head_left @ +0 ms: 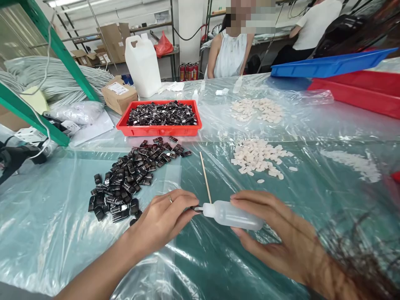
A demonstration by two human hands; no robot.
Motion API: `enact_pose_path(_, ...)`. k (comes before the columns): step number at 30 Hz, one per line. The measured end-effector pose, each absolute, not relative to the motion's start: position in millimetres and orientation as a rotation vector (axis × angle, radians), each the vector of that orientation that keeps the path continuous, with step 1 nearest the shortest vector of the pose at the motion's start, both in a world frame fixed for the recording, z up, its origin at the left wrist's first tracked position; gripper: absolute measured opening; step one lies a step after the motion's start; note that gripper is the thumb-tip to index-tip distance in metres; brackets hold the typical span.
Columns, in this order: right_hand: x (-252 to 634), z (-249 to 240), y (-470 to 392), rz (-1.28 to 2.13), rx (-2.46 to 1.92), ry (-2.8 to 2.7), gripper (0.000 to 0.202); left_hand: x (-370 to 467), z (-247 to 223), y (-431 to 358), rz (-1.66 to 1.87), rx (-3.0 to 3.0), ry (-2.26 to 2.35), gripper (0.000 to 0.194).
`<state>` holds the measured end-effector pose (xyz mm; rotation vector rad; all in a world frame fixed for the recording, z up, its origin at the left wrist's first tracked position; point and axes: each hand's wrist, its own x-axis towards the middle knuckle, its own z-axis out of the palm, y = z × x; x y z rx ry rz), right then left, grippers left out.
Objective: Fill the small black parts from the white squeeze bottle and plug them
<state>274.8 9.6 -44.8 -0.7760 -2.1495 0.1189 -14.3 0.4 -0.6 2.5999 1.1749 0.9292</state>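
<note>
My left hand [170,214] pinches a small black plastic piece [196,208] between thumb and fingertips. Against that piece rests the nozzle end of a translucent squeeze bottle [231,214], tipped on its side. My right hand [275,227] is closed around the bottle's rear, thumb below and fingers above. Just beyond the bottle's cap lies a thin wooden stick [205,177] on the plastic-covered table. Left of my left hand spreads a loose heap of glossy black pieces [128,175]. Small whitish oval pieces [256,156] are piled beyond my right hand.
A red tray [159,131] full of black pieces stands behind the heap, near a white jug [143,68] and a cardboard box [118,95]. More whitish pieces [258,109] lie farther back. Blue [331,66] and red trays [359,93] occupy the right. A person [229,52] sits opposite.
</note>
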Motion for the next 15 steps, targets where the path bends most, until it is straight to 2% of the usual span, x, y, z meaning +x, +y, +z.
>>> enact_pose_path(2,278,-46,6,0.064,-0.796,-2.136,0.044,-14,0,0,0.939,2.617,1.184,0.010)
enact_pose_path(4,281,-44,1,0.024,-0.784,-2.157,0.058,-14,-1,0,0.936,2.653,1.203,0.011)
enact_pose_path(8,284,-33,-11,0.212,-0.793,-2.188,0.084,-13,0,0,0.940,2.696,1.235,0.015)
enact_pose_path(11,288,-26,-16,0.307,-0.811,-2.170,0.088,-12,2,0,0.901,2.708,1.214,0.016)
enact_pose_path(15,297,-24,-15,0.225,-0.772,-2.228,0.092,-10,5,-1,0.870,2.735,1.193,0.015)
